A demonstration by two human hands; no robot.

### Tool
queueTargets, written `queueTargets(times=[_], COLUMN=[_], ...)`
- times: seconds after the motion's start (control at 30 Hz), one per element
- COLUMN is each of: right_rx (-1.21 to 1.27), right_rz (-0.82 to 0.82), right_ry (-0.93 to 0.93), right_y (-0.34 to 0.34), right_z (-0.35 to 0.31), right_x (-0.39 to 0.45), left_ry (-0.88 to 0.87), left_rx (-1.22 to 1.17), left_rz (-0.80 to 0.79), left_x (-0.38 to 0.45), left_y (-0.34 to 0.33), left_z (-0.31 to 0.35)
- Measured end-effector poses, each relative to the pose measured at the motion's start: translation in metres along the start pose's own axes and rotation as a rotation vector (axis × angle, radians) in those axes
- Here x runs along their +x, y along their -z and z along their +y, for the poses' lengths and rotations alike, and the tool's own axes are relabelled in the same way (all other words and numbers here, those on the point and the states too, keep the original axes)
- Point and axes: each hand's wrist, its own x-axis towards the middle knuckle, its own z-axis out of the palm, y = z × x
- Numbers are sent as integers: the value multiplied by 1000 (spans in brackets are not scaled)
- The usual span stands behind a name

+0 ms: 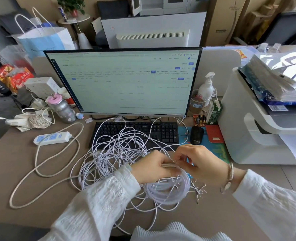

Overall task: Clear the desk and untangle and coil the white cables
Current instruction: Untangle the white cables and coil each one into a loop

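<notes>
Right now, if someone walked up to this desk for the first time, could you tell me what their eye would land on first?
Most likely the sprawl of tangled white cables spilling over the black keyboard and the desk in front of the bright monitor. Next, at centre, the left hand and right hand gripping a part-wound coil. At the left lies a white power strip with its thick looping cord.

No legible text on monitor (124, 82), packets or boxes.
</notes>
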Motion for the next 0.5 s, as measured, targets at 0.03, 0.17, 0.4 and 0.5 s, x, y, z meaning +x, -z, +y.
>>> queueTargets(times=[0.03, 0.17, 0.4, 0.5], right_rx=[-17, 44, 926, 978], right_rz=[15, 20, 181, 178], right_ry=[-49, -366, -852, -764], right_y=[-3, -8, -20, -19], right_z=[1, 1, -1, -4], right_x=[1, 11, 20, 18], left_ry=[-54, -174, -331, -355], left_rx=[202, 1126, 1312, 1099], left_rz=[84, 363, 559, 586], left_x=[2, 3, 7, 6], left_y=[-3, -17, -22, -15], left_z=[1, 1, -15, -17])
